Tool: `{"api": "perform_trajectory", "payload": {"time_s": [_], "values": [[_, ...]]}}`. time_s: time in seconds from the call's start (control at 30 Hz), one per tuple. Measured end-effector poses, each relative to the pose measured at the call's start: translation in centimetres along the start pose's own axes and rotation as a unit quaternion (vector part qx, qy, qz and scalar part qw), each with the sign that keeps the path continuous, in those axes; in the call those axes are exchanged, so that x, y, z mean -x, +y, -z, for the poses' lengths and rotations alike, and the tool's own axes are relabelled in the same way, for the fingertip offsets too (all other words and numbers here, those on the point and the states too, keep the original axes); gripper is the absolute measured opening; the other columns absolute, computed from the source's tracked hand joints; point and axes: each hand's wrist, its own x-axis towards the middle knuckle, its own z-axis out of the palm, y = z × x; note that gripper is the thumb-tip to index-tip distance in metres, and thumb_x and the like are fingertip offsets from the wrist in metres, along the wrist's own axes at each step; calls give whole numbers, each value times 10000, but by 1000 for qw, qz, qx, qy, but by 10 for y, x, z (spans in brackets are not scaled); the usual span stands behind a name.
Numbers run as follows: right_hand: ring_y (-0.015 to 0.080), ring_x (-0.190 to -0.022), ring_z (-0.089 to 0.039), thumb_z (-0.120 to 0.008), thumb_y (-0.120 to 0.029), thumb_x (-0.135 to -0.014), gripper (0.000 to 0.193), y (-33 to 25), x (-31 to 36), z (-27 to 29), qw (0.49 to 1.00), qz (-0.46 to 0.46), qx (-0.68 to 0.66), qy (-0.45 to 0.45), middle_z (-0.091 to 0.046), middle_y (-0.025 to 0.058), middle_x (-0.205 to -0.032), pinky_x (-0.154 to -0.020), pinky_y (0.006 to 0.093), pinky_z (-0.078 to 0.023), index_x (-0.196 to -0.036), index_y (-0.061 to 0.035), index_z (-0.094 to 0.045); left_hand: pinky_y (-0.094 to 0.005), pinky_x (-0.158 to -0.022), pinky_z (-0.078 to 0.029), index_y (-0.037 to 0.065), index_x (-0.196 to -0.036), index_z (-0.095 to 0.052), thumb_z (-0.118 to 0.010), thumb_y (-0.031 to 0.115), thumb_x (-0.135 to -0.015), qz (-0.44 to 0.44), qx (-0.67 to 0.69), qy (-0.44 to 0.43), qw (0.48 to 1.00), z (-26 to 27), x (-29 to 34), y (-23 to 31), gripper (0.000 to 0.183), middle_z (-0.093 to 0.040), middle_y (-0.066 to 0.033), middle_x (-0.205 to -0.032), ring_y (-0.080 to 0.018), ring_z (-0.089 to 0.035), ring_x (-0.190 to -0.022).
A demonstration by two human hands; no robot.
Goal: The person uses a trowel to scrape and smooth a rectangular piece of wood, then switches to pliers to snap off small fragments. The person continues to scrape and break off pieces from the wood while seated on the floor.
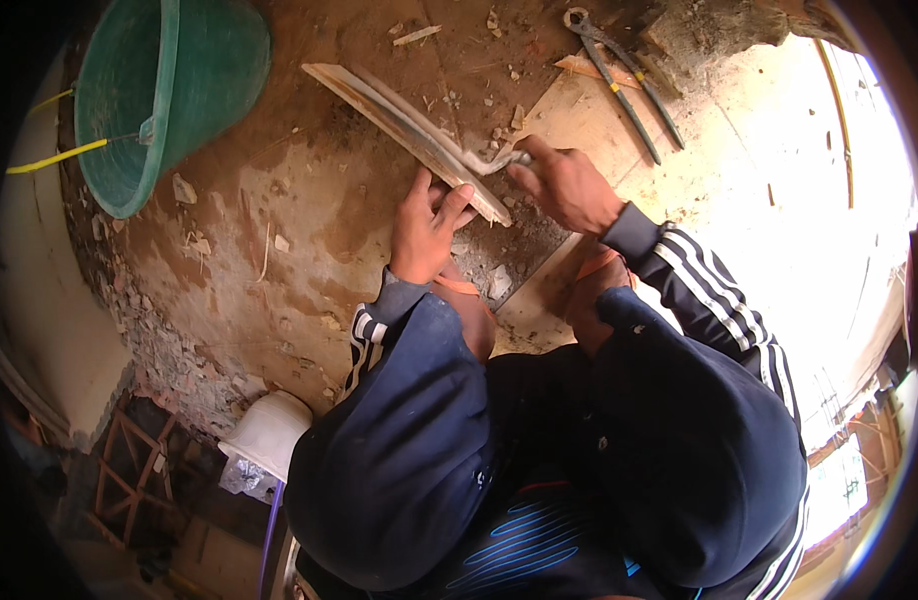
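My left hand [426, 228] grips a long, narrow, pale strip [484, 203] near its ragged lower end, thumb on top. Whether the strip is tile or wood I cannot tell. It slants up to the left, tilted above the floor. My right hand [571, 185] is closed round the handle of a trowel with a bent metal neck [482, 163]. The trowel's blade lies along the strip's far side, partly hidden by it. Both hands are in front of my feet, over the dusty floor [324, 210].
A green bucket [219, 85] lies tipped at the far left, its yellow-sleeved handle sticking out. Pincers [619, 85] with dark, yellow-marked handles lie at the far right by a broken edge. Rubble [499, 283] is scattered between my feet. A white hard hat [269, 432] sits behind left.
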Motion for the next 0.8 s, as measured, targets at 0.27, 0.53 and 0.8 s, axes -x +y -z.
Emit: {"api": "perform_trajectory", "payload": {"time_s": [0.27, 0.53, 0.8], "values": [[389, -561, -588, -541, -280, -959, 333, -21, -4, 11, 993, 32, -111, -11, -547, 215, -569, -542, 452, -440, -1139, -1, -527, -345, -860, -576, 15, -1401, -310, -592, 178, -957, -8, 39, -4, 999, 1, -5, -6, 550, -582, -160, -1120, -214, -598, -1033], [420, -622, -619, -536, -289, -964, 329, -15, 9, 2, 996, 34, -81, 14, -599, 232, -638, -573, 456, -482, -1139, -11, -541, -351, -878, -562, 8, -1342, -414, -562, 188, -974, -10, 3, -7, 1000, -2, -2, -1, 435, -585, -128, -1186, -206, -599, -1068], [343, -570, -621, -521, -257, -979, 294, -38, 26, 20, 949, 54, -293, 107, -607, 178, -646, -560, 389, -473, -1151, -22, -556, -307, -823, -584, -38, -1287, -436, -590, 153, -958, 10, 24, -8, 1000, -1, -5, -1, 410, -605, -133, -1104, -181, -607, -1024]]}}
